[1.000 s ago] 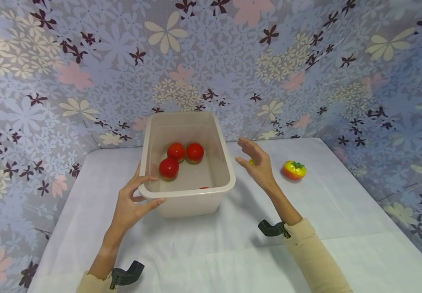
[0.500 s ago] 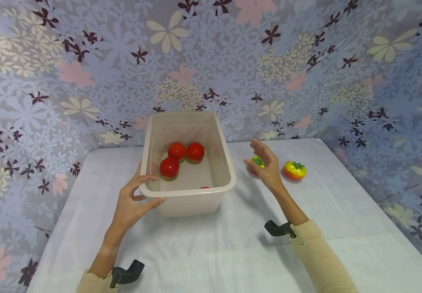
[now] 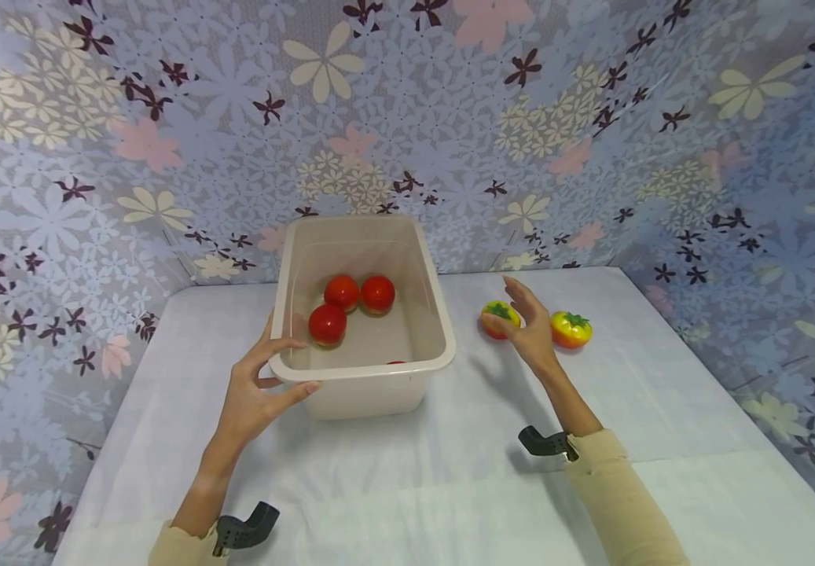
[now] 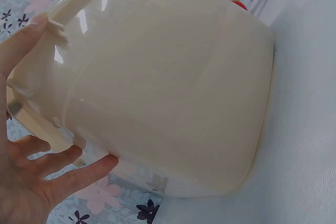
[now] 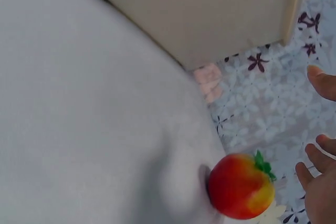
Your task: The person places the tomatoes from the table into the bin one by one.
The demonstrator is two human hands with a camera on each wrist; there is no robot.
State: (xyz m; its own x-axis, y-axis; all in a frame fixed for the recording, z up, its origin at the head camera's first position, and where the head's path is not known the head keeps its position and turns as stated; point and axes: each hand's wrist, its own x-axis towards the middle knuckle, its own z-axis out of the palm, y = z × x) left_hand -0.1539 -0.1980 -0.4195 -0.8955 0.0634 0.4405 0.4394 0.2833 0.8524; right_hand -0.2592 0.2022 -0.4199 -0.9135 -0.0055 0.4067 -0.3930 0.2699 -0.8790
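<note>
A beige plastic bin (image 3: 368,393) stands on the table. My left hand (image 3: 255,397) grips its near left corner, thumb along the front and fingers at the left rim. Inside the bin lie red balls like tomatoes (image 3: 327,325), one mostly hidden behind the front rim. Right of the bin sits a red-and-yellow toy tomato (image 3: 497,320) with a green leafy top. My right hand (image 3: 530,330) hovers beside it, fingers spread and holding nothing; the thumb overlaps the tomato in the head view. In the right wrist view, fingertips (image 5: 310,153) stand apart from a tomato (image 5: 241,187).
A second red-and-yellow toy tomato (image 3: 571,329) lies just right of my right hand. White cloth covers the table (image 3: 379,487). A flowered curtain (image 3: 407,118) rises close behind the bin and along both sides.
My right hand has moved right, from beside the bin's rim to over the toy tomatoes, uncovering the nearer one. My left hand and the bin have stayed put.
</note>
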